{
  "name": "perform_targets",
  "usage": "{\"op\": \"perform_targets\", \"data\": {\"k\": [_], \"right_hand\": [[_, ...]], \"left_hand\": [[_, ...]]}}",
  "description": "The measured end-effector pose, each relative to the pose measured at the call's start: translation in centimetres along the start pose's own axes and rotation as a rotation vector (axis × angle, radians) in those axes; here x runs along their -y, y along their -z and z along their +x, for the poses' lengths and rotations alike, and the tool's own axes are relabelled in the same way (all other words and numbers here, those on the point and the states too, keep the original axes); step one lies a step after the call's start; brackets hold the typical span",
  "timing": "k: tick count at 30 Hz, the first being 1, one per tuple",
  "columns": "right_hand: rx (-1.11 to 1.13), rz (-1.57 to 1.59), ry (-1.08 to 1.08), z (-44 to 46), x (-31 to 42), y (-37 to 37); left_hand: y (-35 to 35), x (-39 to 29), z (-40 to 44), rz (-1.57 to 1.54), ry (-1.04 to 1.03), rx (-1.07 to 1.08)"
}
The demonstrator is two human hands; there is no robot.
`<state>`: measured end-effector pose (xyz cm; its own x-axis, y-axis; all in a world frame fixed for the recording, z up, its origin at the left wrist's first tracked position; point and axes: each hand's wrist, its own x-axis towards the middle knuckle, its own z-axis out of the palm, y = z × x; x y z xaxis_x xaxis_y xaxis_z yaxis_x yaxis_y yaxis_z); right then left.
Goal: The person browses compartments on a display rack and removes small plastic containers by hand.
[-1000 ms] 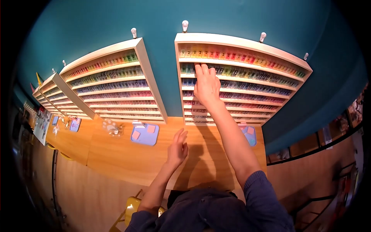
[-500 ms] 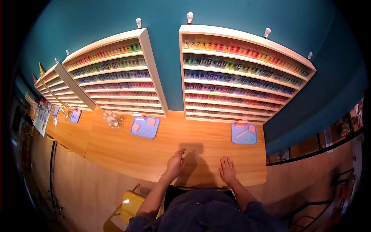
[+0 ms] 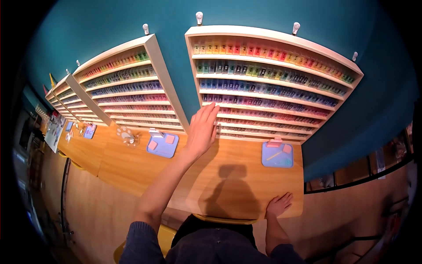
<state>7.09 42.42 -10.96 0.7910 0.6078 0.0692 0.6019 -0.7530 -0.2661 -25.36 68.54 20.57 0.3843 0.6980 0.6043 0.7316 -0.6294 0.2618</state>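
My left hand (image 3: 203, 131) is raised with its fingers stretched out and nothing seen in it. Its fingertips overlap the left side of the wooden wall rack (image 3: 327, 45), near the middle shelves; I cannot tell whether they touch it. Small clear boxes in colour order (image 3: 263, 71) fill the rack's shelves, with labels on many. My right hand (image 3: 279, 203) lies flat on the wooden table (image 3: 184, 193) near its front right corner, fingers spread, holding nothing.
A blue tray (image 3: 277, 163) with pink pieces and a thin stick lies at the right. Another blue tray (image 3: 163, 152) with pink pads lies left of my arm. A second rack (image 3: 154, 57) hangs further left. A yellow chair (image 3: 167, 237) stands below my left arm.
My left hand has risen from the table and reached forward to the rack. My right hand has slid right and nearer the table's front edge. The view has shifted slightly.
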Motion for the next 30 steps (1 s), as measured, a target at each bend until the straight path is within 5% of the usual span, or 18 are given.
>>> {"op": "perform_targets", "data": {"k": [9, 30], "right_hand": [[-0.083, -0.129, 0.009, 0.0, -0.6, -1.3], [-0.101, -0.163, 0.058, -0.1, -0.4, -0.8]], "left_hand": [[-1.3, 1.7, 7.0, 0.188, -0.071, 0.143], [-2.9, 1.6, 8.5, 0.413, -0.247, 0.135]]}}
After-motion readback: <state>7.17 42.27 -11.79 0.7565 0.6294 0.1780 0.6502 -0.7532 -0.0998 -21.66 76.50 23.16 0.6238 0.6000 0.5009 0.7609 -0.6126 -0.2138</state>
